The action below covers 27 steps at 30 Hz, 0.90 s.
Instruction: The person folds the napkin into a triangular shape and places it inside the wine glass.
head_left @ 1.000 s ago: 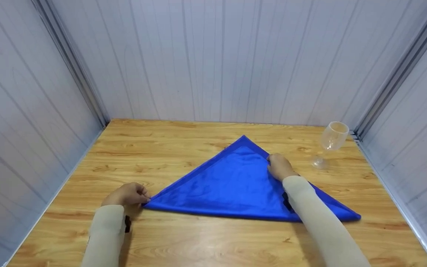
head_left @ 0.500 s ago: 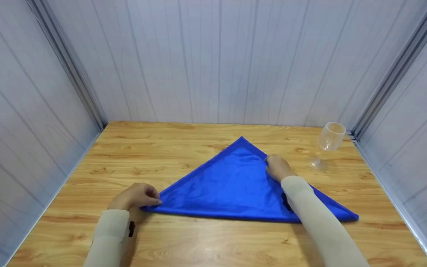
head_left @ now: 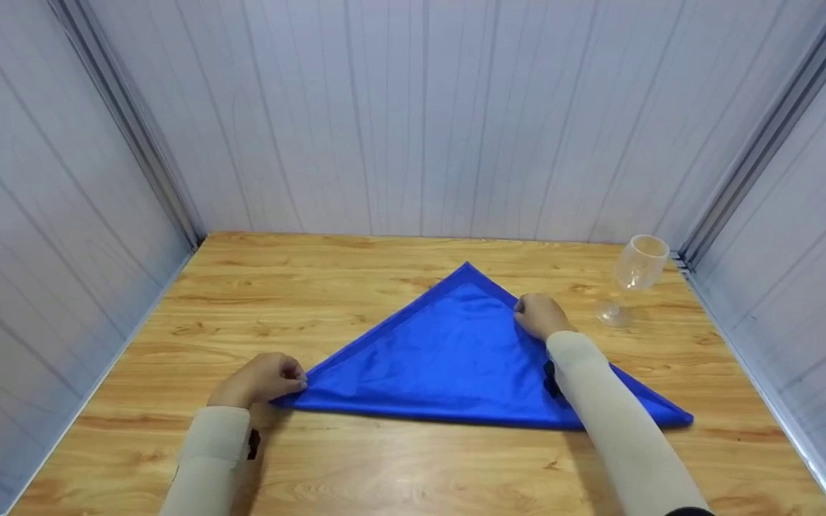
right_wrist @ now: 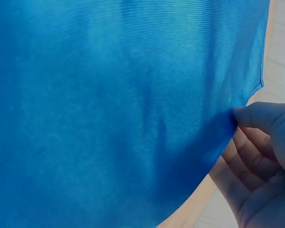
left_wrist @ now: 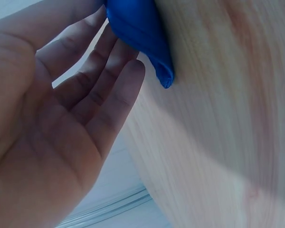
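Mostly left of the glass (head_left: 641, 264), the cloth (head_left: 442, 358) is pinched at its edges by the fingers of left hand (head_left: 261, 380) and right hand (head_left: 542, 317); probably light, soft, slippery, best gripped there.

Left grip (head_left: 259, 380) pinched; right grip (head_left: 542, 317) pinched, farther forward; forearms (head_left: 617, 419) extended.
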{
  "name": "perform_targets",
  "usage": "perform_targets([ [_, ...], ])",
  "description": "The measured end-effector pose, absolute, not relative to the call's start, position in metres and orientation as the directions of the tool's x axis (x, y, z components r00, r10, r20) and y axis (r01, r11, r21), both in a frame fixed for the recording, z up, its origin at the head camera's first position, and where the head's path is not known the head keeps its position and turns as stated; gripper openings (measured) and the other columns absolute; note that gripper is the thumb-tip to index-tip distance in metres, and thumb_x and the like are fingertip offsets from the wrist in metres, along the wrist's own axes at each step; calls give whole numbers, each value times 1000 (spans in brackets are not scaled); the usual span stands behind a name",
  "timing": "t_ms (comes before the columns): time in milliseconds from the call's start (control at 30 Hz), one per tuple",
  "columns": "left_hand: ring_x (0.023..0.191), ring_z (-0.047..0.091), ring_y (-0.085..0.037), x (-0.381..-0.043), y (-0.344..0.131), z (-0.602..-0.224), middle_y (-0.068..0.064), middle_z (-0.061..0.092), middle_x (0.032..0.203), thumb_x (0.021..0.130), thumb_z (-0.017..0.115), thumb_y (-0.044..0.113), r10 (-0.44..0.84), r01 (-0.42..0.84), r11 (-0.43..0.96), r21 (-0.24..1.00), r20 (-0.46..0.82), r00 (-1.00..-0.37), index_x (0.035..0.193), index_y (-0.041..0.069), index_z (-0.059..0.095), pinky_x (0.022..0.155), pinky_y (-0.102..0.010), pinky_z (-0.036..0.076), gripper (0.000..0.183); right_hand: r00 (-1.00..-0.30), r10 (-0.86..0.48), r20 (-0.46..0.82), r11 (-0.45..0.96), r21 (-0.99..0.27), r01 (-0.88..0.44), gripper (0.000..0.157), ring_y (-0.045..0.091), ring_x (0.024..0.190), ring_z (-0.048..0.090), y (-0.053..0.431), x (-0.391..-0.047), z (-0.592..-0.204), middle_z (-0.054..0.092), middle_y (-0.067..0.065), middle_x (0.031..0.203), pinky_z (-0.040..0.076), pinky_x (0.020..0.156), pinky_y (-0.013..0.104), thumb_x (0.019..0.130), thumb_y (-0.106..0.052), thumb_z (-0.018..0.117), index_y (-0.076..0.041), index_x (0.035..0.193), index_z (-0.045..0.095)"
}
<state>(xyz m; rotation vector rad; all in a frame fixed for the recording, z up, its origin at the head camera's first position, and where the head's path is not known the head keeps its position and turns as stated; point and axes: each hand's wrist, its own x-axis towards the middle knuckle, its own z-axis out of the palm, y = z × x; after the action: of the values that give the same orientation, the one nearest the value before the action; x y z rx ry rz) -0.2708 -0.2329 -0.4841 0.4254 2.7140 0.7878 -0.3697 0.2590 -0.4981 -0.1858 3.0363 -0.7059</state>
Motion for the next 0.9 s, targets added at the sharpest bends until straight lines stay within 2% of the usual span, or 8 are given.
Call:
perform_targets([
  [167,74,56,-15,-273,-231,-488,2,62,80,94,68,12,325,196,818,540,-153,-933,85,10,69,71,-37,48,10,-994,-69,87,897,-431,-100,16,34,90,65,257,-373,-494,70,19,99,53,80,49,94,-8,61,4,99,72],
  [400,76,58,-19,-279,-226,-492,-3,64,82,97,65,13,276,183,847,500,-119,-954,89,10,67,72,-41,50,9,-977,34,210,888,-455,-67,20,34,87,67,250,-375,-490,71,17,99,53,76,49,97,-11,59,0,106,73],
  [467,75,58,-19,-279,-224,-492,-3,64,83,97,65,14,274,183,850,495,-119,-954,89,10,67,71,-41,50,9,-981,44,191,892,-450,-48,23,35,90,67,251,-374,-491,71,18,102,53,77,51,97,-13,58,0,109,72],
  [667,73,57,-18,-277,-222,-490,-3,63,83,92,68,14,247,129,844,520,-165,-955,91,9,67,69,-38,49,5,-999,37,-2,910,-413,34,32,39,102,64,264,-370,-498,67,22,115,51,82,54,94,-19,57,2,115,67],
  [767,72,56,-17,-276,-222,-488,-2,62,81,89,68,12,221,87,843,531,-195,-956,90,9,67,67,-35,48,4,-998,40,-58,918,-393,60,31,35,96,63,270,-367,-499,66,19,109,50,79,52,93,-25,56,0,109,65],
  [900,72,55,-17,-275,-222,-488,-1,60,80,89,68,11,203,71,850,522,-200,-959,88,9,66,67,-35,47,3,-996,21,-83,928,-368,51,21,30,86,59,275,-365,-497,64,13,96,48,72,48,90,-26,58,-6,94,63],
])
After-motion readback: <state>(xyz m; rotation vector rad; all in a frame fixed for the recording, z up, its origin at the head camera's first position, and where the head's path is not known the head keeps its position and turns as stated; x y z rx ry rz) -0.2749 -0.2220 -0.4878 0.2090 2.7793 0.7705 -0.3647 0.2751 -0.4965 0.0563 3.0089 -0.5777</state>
